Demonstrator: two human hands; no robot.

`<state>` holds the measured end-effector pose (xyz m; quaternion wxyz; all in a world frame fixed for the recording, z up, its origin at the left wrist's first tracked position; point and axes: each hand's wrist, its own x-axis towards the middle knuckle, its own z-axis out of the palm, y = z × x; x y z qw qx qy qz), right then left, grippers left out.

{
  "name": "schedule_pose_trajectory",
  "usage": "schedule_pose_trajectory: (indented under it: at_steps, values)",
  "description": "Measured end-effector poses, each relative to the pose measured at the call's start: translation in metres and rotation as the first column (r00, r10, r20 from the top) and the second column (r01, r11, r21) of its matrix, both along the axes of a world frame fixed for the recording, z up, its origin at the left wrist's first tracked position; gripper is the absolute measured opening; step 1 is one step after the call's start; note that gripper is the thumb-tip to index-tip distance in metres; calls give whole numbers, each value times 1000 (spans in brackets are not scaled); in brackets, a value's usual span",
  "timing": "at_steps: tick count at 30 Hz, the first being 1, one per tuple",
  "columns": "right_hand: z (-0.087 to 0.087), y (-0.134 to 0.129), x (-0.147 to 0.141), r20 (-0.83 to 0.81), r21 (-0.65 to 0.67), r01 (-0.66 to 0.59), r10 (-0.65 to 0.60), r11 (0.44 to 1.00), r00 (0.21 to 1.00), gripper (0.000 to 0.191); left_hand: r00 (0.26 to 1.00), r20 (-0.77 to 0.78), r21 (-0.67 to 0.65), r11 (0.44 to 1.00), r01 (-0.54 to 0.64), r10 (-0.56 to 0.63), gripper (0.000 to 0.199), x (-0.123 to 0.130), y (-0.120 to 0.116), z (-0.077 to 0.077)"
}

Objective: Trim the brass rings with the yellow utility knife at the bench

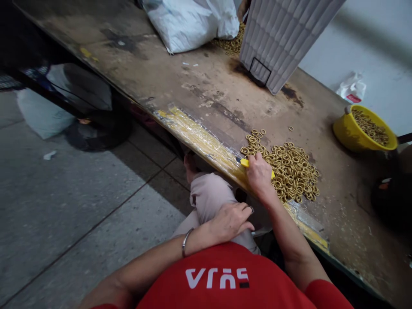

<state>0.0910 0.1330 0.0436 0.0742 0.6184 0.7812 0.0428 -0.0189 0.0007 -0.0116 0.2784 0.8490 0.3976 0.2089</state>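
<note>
My right hand (259, 174) is closed round a yellow-handled utility knife (244, 162), its dark tip pointing left over the table's taped front edge. Beside that hand lies a loose pile of brass-coloured rings (292, 171), some of them scattered to the left. Low in front of my body, above my lap, my left hand (230, 221) has its fingers curled together. At its fingertips shows a small dark ring (250, 209), partly hidden by the fingers.
A yellow bucket (343, 134) full of similar rings stands at the right. Farther back are a grey ribbed box-like object (280, 43) and a white sack (186, 25), with more rings (230, 45) between them. A black round base (98, 131) stands on the floor at left.
</note>
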Motion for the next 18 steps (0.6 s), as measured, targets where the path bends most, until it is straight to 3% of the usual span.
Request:
schedule_pose_trajectory:
  at_steps: [5,11,14,18]
  values:
    - [4,15,-3,39,-47,-1,3,999,999,31,983,146,-96,991,-95,108,24,-6,5,-4]
    - [8,14,5,46,-34,27,-25,999,999,26,884,387,-333,934,-130,261,25,-13,12,-1]
    - [11,16,3,42,-44,3,-1,999,999,26,868,434,-360,930,-79,242,18,-11,14,-1]
    - [11,29,-9,23,-22,-54,54,998,998,28,896,408,-294,954,-51,174,26,-7,12,-8]
